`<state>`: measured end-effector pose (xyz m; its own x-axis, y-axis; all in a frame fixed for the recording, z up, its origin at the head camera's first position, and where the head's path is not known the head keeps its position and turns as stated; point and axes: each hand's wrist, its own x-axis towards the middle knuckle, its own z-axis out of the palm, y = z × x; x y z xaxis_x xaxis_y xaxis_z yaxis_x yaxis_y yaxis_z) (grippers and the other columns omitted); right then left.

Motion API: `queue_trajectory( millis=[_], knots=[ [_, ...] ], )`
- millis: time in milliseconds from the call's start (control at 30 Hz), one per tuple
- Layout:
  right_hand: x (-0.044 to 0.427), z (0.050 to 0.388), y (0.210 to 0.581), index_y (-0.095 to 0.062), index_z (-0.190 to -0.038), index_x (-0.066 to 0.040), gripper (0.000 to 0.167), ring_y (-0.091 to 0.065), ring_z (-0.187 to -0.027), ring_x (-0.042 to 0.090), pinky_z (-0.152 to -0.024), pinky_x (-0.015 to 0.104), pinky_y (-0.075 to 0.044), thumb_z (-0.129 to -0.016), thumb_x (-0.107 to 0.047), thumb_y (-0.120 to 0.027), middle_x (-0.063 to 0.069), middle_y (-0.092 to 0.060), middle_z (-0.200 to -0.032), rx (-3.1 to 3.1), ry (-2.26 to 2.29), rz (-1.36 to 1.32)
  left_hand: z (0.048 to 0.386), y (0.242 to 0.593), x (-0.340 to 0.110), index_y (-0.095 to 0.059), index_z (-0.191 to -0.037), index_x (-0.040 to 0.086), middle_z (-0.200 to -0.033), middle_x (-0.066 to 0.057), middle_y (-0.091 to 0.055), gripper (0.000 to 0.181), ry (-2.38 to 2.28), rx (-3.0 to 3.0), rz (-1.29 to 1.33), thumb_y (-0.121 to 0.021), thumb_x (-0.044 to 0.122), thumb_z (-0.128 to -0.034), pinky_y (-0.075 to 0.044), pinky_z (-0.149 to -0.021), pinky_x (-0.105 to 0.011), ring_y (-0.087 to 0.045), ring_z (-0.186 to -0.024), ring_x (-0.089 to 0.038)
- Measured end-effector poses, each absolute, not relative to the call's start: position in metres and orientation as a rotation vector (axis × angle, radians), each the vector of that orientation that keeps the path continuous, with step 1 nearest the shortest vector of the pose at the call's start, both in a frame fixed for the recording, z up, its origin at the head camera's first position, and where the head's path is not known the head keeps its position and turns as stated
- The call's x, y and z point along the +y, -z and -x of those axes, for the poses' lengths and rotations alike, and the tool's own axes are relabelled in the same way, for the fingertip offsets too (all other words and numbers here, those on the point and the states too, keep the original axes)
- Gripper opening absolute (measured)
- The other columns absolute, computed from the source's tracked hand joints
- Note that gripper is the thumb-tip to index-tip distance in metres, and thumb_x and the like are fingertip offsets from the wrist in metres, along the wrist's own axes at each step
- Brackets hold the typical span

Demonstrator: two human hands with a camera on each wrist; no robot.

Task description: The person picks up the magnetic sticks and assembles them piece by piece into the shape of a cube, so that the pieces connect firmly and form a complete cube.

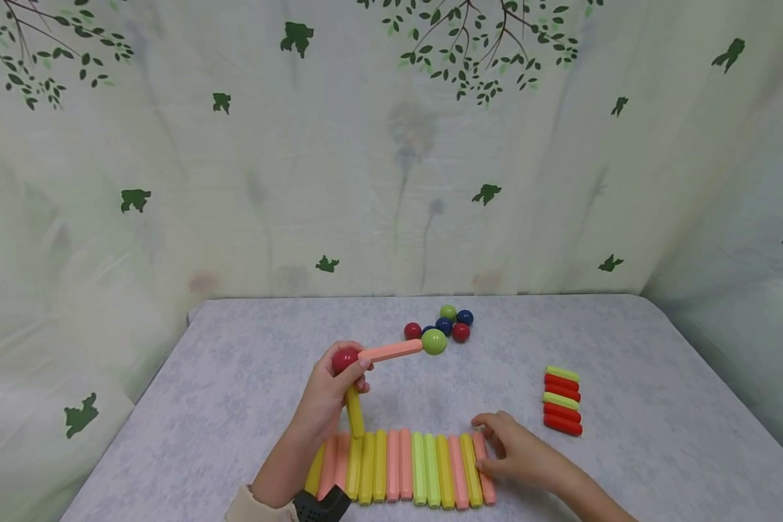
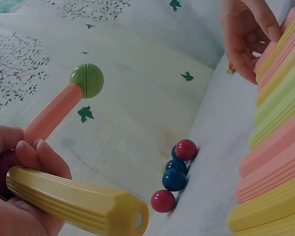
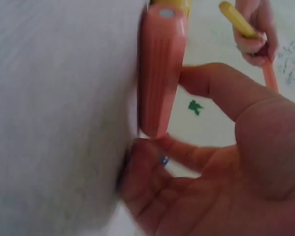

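Observation:
My left hand (image 1: 326, 395) grips a red ball (image 1: 345, 360) raised over the table. From that ball a pink stick (image 1: 391, 351) reaches right to a green ball (image 1: 433, 341), and a yellow stick (image 1: 355, 413) points downward. The yellow stick's free end shows a round metallic spot in the left wrist view. At the right end of a row of sticks (image 1: 380, 467), my right hand (image 1: 522, 453) holds the last pink stick (image 3: 162, 73). Its thumb touches the side, and its fingertips are at the far end. That stick still lies beside the row.
Several loose balls, red, blue (image 1: 444, 325) and green, cluster behind the raised piece. To the right lies a short column of red and lime sticks (image 1: 562, 401). A patterned curtain (image 1: 365, 181) stands behind the grey table (image 1: 235, 406).

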<state>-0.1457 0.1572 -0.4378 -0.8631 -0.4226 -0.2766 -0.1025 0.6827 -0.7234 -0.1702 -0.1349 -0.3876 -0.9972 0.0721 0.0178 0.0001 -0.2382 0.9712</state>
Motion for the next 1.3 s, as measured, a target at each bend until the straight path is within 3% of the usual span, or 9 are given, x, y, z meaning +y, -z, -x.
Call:
queue_trajectory(
  millis=[100, 167, 333, 500, 700, 833, 967, 1067, 1300],
  knots=[
    [0.152, 0.142, 0.436, -0.051, -0.113, -0.006, 0.04, -0.048, -0.056, 0.016, -0.05, 0.026, -0.038, -0.079, -0.021, -0.067, 0.002, -0.052, -0.068, 2.505, 0.937, 0.356, 0.17, 0.387, -0.135, -0.048, -0.106, 0.003, -0.086, -0.014, -0.055, 0.025, -2.438, 1.906, -0.095, -0.061, 0.012, -0.0861, -0.05, -0.065, -0.026, -0.049, -0.058, -0.015],
    [0.148, 0.143, 0.433, -0.05, -0.114, -0.006, 0.038, -0.047, -0.049, 0.014, -0.046, 0.025, -0.037, -0.08, -0.017, -0.064, 0.0, -0.051, -0.062, 2.543, 0.921, 0.335, 0.17, 0.387, -0.135, -0.049, -0.106, 0.003, -0.087, -0.015, -0.054, 0.025, -2.437, 1.906, -0.093, -0.061, 0.013, -0.0861, -0.05, -0.065, -0.026, -0.049, -0.058, -0.015],
    [0.139, 0.158, 0.422, -0.051, -0.11, -0.007, 0.035, -0.05, -0.065, 0.014, -0.052, 0.025, -0.045, -0.081, -0.016, -0.067, -0.001, -0.052, -0.075, 2.667, 1.146, 0.267, 0.17, 0.39, -0.134, -0.049, -0.106, 0.004, -0.089, -0.019, -0.054, 0.026, -2.448, 1.893, -0.101, -0.062, 0.014, -0.0855, -0.05, -0.065, -0.026, -0.05, -0.058, -0.016],
    [0.13, 0.173, 0.408, -0.056, -0.099, -0.01, 0.024, -0.053, -0.074, 0.017, -0.058, 0.028, -0.048, -0.08, -0.017, -0.069, 0.0, -0.057, -0.081, 2.639, 1.532, 0.234, 0.17, 0.392, -0.131, -0.048, -0.105, 0.004, -0.086, -0.014, -0.055, 0.026, -2.46, 1.874, -0.104, -0.062, 0.014, -0.0852, -0.05, -0.065, -0.026, -0.049, -0.058, -0.015],
    [0.117, 0.179, 0.396, -0.058, -0.105, -0.01, 0.028, -0.054, -0.077, 0.018, -0.066, 0.028, -0.049, -0.082, -0.023, -0.067, 0.001, -0.057, -0.086, 2.622, 1.704, 0.358, 0.169, 0.392, -0.127, -0.048, -0.105, 0.005, -0.084, -0.011, -0.055, 0.027, -2.498, 1.818, -0.074, -0.063, 0.014, -0.0845, -0.05, -0.065, -0.026, -0.05, -0.057, -0.015],
    [0.114, 0.181, 0.393, -0.056, -0.112, -0.013, 0.032, -0.053, -0.081, 0.018, -0.068, 0.029, -0.049, -0.084, -0.027, -0.064, 0.002, -0.056, -0.092, 2.636, 1.762, 0.432, 0.168, 0.39, -0.125, -0.047, -0.107, 0.004, -0.088, -0.011, -0.055, 0.025, -2.497, 1.795, -0.113, -0.059, 0.013, -0.0873, -0.047, -0.076, -0.027, -0.051, -0.07, -0.019],
    [0.115, 0.186, 0.392, -0.053, -0.118, -0.018, 0.034, -0.055, -0.076, 0.022, -0.063, 0.033, -0.051, -0.087, -0.03, -0.058, 0.007, -0.054, -0.094, 2.571, 1.853, 0.482, 0.167, 0.388, -0.122, -0.047, -0.109, 0.004, -0.093, -0.008, -0.055, 0.028, -2.421, 1.885, -0.141, -0.056, 0.022, -0.0895, -0.034, -0.086, -0.033, -0.045, -0.087, -0.024],
    [0.116, 0.191, 0.392, -0.051, -0.121, -0.018, 0.033, -0.054, -0.073, 0.023, -0.06, 0.034, -0.052, -0.09, -0.026, -0.055, 0.008, -0.053, -0.092, 2.534, 1.889, 0.533, 0.167, 0.389, -0.121, -0.047, -0.109, 0.005, -0.092, -0.006, -0.053, 0.03, -2.397, 1.922, -0.13, -0.056, 0.025, -0.0892, -0.032, -0.081, -0.031, -0.042, -0.087, -0.022],
    [0.115, 0.204, 0.391, -0.049, -0.125, -0.016, 0.035, -0.05, -0.066, 0.025, -0.056, 0.028, -0.046, -0.091, -0.019, -0.054, 0.008, -0.05, -0.085, 2.573, 1.855, 0.7, 0.173, 0.401, -0.12, -0.051, -0.107, 0.002, -0.084, -0.006, -0.051, 0.025, -2.404, 1.87, -0.111, -0.059, 0.015, -0.0875, -0.043, -0.067, -0.024, -0.047, -0.072, -0.016]
  ],
)
